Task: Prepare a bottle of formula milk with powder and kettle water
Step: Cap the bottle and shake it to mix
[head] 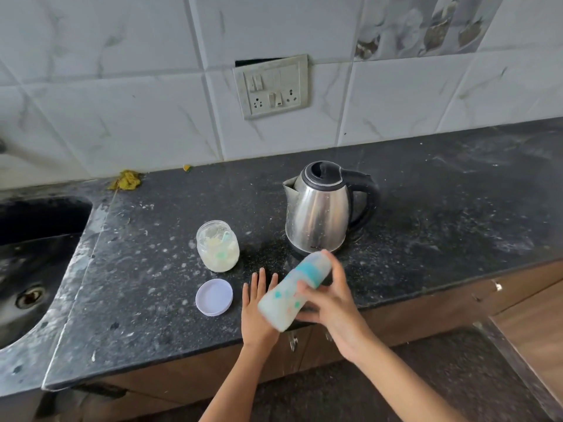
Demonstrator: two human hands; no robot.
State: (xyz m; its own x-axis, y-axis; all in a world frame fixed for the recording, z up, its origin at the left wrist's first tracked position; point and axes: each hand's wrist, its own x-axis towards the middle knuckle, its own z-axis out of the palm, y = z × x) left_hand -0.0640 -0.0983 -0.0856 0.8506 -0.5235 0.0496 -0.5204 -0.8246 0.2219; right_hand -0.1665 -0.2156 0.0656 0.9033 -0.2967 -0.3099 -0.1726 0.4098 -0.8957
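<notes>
Near the counter's front edge, I am gripping the capped bottle tilted in my right hand, probably to shake it; my left hand is lying flat, fingers spread, steadying me. Kettle and open powder jar are standing farther back.

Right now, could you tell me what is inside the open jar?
The jar holds pale powder and a teal scoop, partly buried. Its lid lies in front. The jar's bottom is hidden by powder.

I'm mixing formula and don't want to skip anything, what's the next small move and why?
Probably keep shaking: the right hand grips the capped, tilted bottle, which looks blurred. After that, likely put the lid back on the open powder jar.
</notes>
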